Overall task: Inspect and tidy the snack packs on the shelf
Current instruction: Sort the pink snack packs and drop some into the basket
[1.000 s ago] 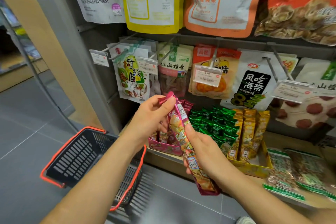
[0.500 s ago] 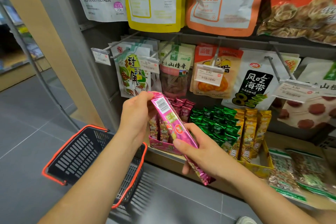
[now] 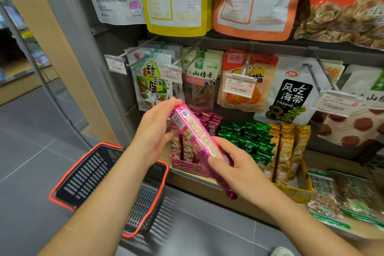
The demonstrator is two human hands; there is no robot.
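Holding a long pink foil snack pack point(image 3: 195, 133) slantwise between both hands, in front of the shelf.
The left hand point(image 3: 153, 131) grips the pack's upper end with its fingers curled behind it. The right hand point(image 3: 239, 172) pinches the lower half, thumb on top, and the crimped bottom end sticks out below the palm. Just behind stands an open pink cardboard display box point(image 3: 187, 165) of matching packs on the wooden shelf point(image 3: 326, 161), beside green foil packs point(image 3: 249, 139). A black plastic basket with an orange rim point(image 3: 68, 174) shows below the left forearm.
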